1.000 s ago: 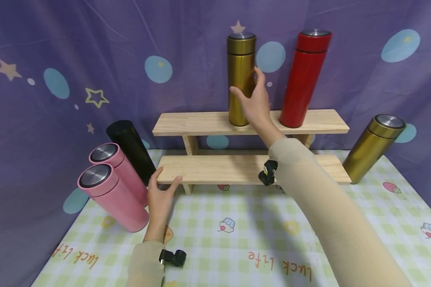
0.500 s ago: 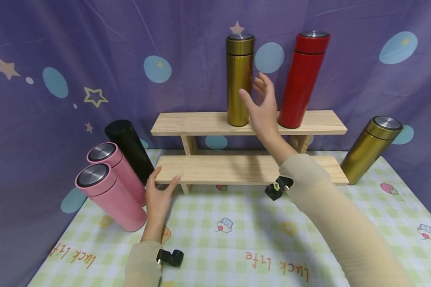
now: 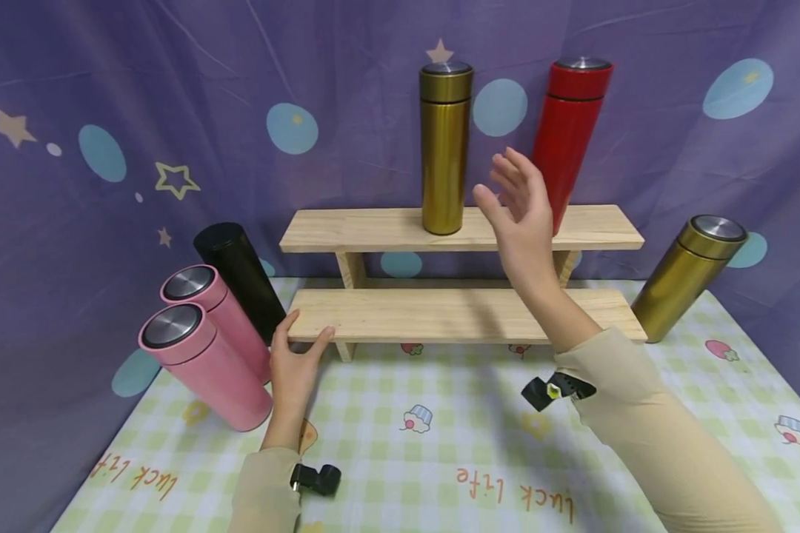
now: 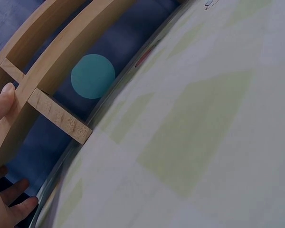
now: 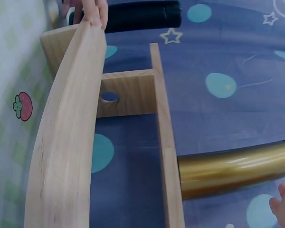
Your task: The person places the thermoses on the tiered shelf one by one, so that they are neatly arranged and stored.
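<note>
A two-tier wooden shelf (image 3: 407, 314) stands at the back of the table. Its lower board's left end is held by my left hand (image 3: 292, 374), thumb on the front edge, as the left wrist view shows with the thumb (image 4: 4, 100). On the upper board a gold thermos bottle (image 3: 444, 155) stands upright, with a red thermos bottle (image 3: 573, 133) to its right. Between them in the head view is my right hand (image 3: 523, 229), fingers loosely bent and holding nothing. It overlaps the red bottle's lower part and is apart from the gold one.
Left of the shelf stand two pink thermos bottles (image 3: 213, 374) and a black bottle (image 3: 240, 277). Another gold thermos bottle (image 3: 688, 277) stands at the shelf's right end. A checked cloth (image 3: 373, 459) covers the table, and a purple curtain (image 3: 360, 59) hangs behind.
My right hand has let go of the gold bottle on the upper board and drawn back to the right and down. The left hand stays at the shelf's lower board.
</note>
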The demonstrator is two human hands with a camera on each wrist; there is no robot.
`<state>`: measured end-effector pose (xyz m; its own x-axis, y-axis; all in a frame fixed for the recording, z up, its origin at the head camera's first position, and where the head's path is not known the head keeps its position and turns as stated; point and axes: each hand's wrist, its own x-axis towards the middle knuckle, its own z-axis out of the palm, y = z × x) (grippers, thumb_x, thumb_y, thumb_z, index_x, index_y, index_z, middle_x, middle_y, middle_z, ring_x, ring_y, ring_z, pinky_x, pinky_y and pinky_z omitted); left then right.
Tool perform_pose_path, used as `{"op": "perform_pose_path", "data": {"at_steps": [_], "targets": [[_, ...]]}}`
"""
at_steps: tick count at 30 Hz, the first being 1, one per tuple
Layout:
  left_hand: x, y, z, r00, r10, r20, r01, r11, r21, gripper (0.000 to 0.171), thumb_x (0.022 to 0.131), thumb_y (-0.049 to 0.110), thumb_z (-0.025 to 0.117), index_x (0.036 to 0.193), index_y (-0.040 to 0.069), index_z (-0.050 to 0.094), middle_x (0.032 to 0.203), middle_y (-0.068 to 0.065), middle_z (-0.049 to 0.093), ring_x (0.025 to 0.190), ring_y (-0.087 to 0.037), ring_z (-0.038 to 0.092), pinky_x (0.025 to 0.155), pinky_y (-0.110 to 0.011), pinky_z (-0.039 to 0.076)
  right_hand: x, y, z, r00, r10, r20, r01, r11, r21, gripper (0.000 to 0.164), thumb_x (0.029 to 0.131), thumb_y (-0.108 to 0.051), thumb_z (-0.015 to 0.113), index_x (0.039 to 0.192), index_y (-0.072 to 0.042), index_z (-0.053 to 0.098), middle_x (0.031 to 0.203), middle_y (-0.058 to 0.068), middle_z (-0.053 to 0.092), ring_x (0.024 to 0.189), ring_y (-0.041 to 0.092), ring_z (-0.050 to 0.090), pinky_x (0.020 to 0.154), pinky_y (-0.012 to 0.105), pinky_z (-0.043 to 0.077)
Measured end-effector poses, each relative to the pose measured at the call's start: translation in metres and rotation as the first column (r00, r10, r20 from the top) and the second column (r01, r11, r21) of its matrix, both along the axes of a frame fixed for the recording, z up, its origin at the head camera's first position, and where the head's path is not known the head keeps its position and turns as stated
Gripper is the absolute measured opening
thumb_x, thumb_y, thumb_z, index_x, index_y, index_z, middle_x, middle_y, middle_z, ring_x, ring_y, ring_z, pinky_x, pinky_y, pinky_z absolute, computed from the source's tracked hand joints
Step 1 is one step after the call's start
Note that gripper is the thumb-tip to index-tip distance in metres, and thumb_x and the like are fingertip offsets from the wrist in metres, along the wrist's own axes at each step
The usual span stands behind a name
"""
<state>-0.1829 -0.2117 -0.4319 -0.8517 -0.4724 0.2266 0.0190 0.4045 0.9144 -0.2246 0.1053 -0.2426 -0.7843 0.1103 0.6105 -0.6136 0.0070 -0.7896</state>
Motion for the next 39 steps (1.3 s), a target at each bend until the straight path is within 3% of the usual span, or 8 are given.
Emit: {"op": "perform_pose_path", "data": {"at_steps": [8, 17, 23, 31, 35, 39], "targets": [[0.001, 0.000, 0.000, 1.000, -0.010, 0.003, 0.010, 1.000, 0.009, 0.077, 0.082, 0.044, 0.080, 0.146, 0.016, 0.047, 0.151, -0.013, 0.040, 0.139, -0.028, 0.036, 0.113, -0.046, 0.029, 0.027, 0.023, 0.003, 0.992, 0.021, -0.127, -0.029, 0.997, -0.065, 0.051, 0.094, -0.008, 0.066, 0.141, -0.004, 0.047, 0.137, 0.011, 0.056, 0.127, 0.024, 0.052, 0.111, 0.037, 0.035], [0.000, 0.000, 0.001, 1.000, -0.015, -0.006, 0.015, 1.000, 0.014, 0.077, 0.083, 0.043, 0.080, 0.146, 0.015, 0.046, 0.150, -0.014, 0.040, 0.138, -0.029, 0.036, 0.113, -0.047, 0.029, 0.054, 0.043, -0.006, 0.994, 0.060, -0.089, -0.064, 0.997, -0.047, 0.050, 0.094, -0.006, 0.066, 0.141, -0.006, 0.047, 0.140, 0.013, 0.054, 0.130, 0.026, 0.049, 0.111, 0.033, 0.034], [0.000, 0.000, 0.001, 1.000, -0.006, -0.005, 0.006, 1.000, 0.011, 0.076, 0.083, 0.042, 0.080, 0.146, 0.016, 0.046, 0.150, -0.014, 0.040, 0.138, -0.029, 0.037, 0.112, -0.046, 0.029, 0.059, 0.059, -0.022, 0.991, 0.050, -0.122, -0.051, 0.999, -0.005, 0.050, 0.093, 0.001, 0.063, 0.141, -0.002, 0.048, 0.139, 0.015, 0.055, 0.128, 0.025, 0.050, 0.109, 0.032, 0.035], [0.001, 0.001, 0.002, 1.000, -0.008, -0.016, 0.008, 1.000, 0.003, 0.077, 0.083, 0.042, 0.081, 0.146, 0.015, 0.047, 0.149, -0.015, 0.041, 0.137, -0.030, 0.038, 0.112, -0.046, 0.029, 0.058, 0.087, -0.049, 0.967, 0.019, -0.252, -0.042, 0.995, -0.087, 0.047, 0.090, 0.008, 0.065, 0.135, 0.004, 0.052, 0.132, 0.017, 0.061, 0.122, 0.025, 0.057, 0.104, 0.030, 0.041], [0.001, 0.000, 0.001, 1.000, -0.005, -0.018, 0.005, 1.000, 0.003, 0.076, 0.083, 0.042, 0.081, 0.145, 0.015, 0.047, 0.149, -0.014, 0.041, 0.137, -0.028, 0.038, 0.112, -0.045, 0.029, 0.061, 0.101, -0.057, 0.965, 0.021, -0.262, -0.054, 0.991, -0.120, 0.045, 0.090, 0.008, 0.065, 0.133, 0.006, 0.053, 0.130, 0.018, 0.061, 0.121, 0.027, 0.058, 0.105, 0.030, 0.041], [0.002, 0.000, 0.000, 1.000, -0.028, -0.004, 0.028, 0.999, 0.036, 0.078, 0.083, 0.045, 0.079, 0.148, 0.017, 0.045, 0.151, -0.012, 0.038, 0.136, -0.030, 0.039, 0.107, -0.047, 0.036, 0.063, 0.115, -0.065, 0.967, 0.032, -0.251, -0.068, 0.989, -0.134, 0.044, 0.091, 0.011, 0.063, 0.133, 0.010, 0.051, 0.131, 0.021, 0.060, 0.121, 0.028, 0.057, 0.105, 0.029, 0.041]]}}
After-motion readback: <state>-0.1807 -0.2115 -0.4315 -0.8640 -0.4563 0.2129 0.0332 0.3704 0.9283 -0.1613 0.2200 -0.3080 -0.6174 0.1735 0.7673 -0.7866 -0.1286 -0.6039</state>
